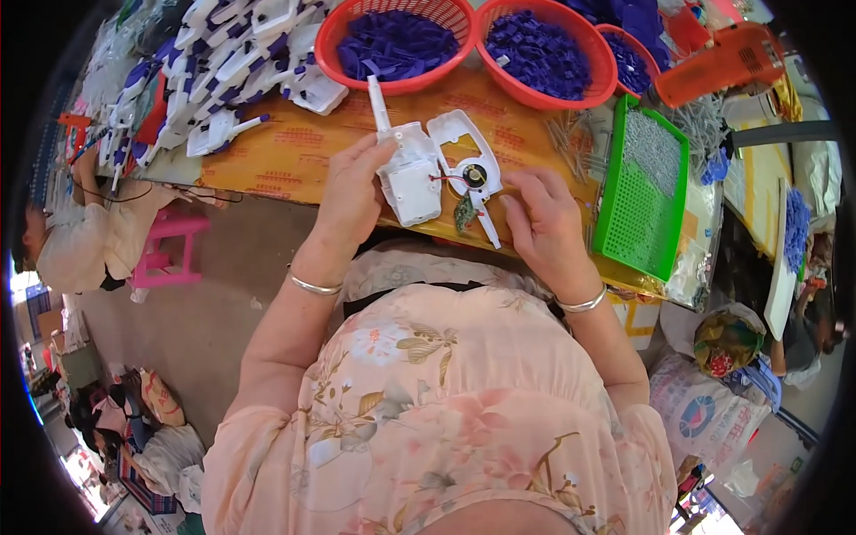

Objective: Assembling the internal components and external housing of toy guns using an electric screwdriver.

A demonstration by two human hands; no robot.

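Observation:
In my left hand (pixel 352 183) is a white plastic housing half (pixel 412 178), gripped at its left edge, with a narrow stem pointing away from me. Just right of it lies the matching white half (pixel 462 143), joined to it by thin red wires. A round black part with a gold centre (pixel 473 176) sits in this second half. Beside its handle hangs a small green circuit board (pixel 464 214). Close to that handle, on its right, is my right hand (pixel 548 218), thumb and fingers apart, with nothing visible between them.
Two red baskets (pixel 323 45) of purple plastic parts stand at the back. White-and-purple assembled pieces (pixel 241 53) are heaped at far left. To the right are a green tray (pixel 640 241) of small screws and an orange power driver (pixel 722 67). Another person (pixel 85 241) sits at left.

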